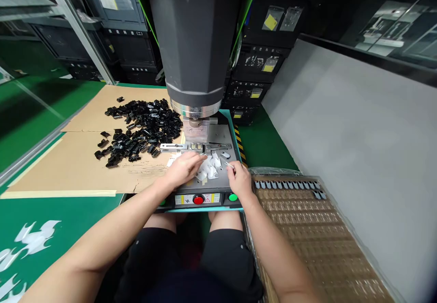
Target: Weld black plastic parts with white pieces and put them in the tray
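Note:
My left hand (184,168) rests on the grey press base plate (223,136), its fingers curled over a small heap of white plastic parts (210,168). My right hand (239,177) sits just to the right of that heap, pinching a small white part between thumb and fingers. Behind both hands a metal fixture (196,146) lies under the dark press column (194,43). A red button (198,199) and a green button (232,197) sit on the front panel below my hands.
A pile of black plastic parts (139,132) lies on cardboard (68,166) to the left. A brown compartment tray (314,230) with one row of small grey parts (287,184) stands at the right. White cut-outs (30,239) lie on the green surface.

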Motion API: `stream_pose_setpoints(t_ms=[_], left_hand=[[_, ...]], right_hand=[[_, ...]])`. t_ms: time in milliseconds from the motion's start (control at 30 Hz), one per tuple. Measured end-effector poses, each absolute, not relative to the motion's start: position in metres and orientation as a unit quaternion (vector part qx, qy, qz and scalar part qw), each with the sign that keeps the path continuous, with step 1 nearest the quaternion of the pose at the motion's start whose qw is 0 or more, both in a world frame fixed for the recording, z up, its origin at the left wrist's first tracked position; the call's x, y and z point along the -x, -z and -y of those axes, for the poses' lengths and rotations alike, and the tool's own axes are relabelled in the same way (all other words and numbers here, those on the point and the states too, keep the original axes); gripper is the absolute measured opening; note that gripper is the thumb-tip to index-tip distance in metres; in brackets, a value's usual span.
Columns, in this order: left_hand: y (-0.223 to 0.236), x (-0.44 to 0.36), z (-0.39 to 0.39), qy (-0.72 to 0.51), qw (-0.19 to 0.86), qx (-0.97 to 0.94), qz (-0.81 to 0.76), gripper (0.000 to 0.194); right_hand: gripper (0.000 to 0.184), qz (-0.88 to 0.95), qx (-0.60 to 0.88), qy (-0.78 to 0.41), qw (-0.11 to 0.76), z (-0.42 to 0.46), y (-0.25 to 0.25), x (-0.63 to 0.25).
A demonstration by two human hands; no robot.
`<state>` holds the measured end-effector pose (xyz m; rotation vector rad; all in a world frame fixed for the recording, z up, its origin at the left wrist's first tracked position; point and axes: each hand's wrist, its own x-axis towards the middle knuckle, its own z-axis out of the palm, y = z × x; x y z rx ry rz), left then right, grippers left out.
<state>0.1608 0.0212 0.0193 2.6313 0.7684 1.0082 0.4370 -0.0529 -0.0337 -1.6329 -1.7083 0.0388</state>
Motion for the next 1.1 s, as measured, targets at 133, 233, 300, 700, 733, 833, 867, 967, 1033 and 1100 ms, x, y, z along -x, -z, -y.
stream_pose_setpoints(t_ms=[133, 233, 300, 700, 733, 833, 867, 967, 1033, 1100], left_hand=[[-0.009, -0.125, -0.037, -0.396, 0.088, -0.857, -0.317, 0.022], [-0.001, -0.123, -0.059, -0.405, 0.077, -0.84, -0.352, 0.018], [0.0, -0.13, -0.071, -0.37, 0.089, -0.851, -0.362, 0.02], [-0.015, -0.141, -0.065, -0.213, 0.066, -0.891, -0.394, 0.037], [-0.017, -0.141, -0.062, -0.212, 0.069, -0.889, -0.4, 0.038], [-0.024, -0.133, -0.052, -0.216, 0.075, -0.887, -0.4, 0.038], [-0.026, -0.127, -0.05, -0.22, 0.076, -0.886, -0.402, 0.037], [-0.028, -0.094, -0.043, -0.246, 0.072, -0.859, -0.443, 0.036], [-0.025, -0.064, -0.04, -0.262, 0.056, -0.821, -0.504, 0.035], [-0.019, -0.032, -0.037, -0.262, 0.029, -0.779, -0.569, 0.034]], right_hand=[[0.028, 0.676, 0.609, 0.0, 0.415, 0.04, 0.02, -0.421], [0.037, 0.688, 0.606, 0.011, 0.399, 0.018, 0.006, -0.392], [0.04, 0.705, 0.617, 0.007, 0.35, 0.001, -0.001, -0.371], [0.045, 0.759, 0.629, 0.034, 0.164, -0.024, -0.015, -0.333], [0.046, 0.761, 0.628, 0.032, 0.158, -0.023, -0.016, -0.333], [0.046, 0.762, 0.63, 0.036, 0.146, -0.025, -0.018, -0.334], [0.046, 0.762, 0.629, 0.041, 0.145, -0.026, -0.018, -0.335], [0.046, 0.767, 0.621, 0.051, 0.151, -0.027, -0.016, -0.334], [0.045, 0.763, 0.625, 0.055, 0.159, -0.024, -0.015, -0.327], [0.043, 0.747, 0.639, 0.061, 0.173, -0.019, -0.015, -0.313]])
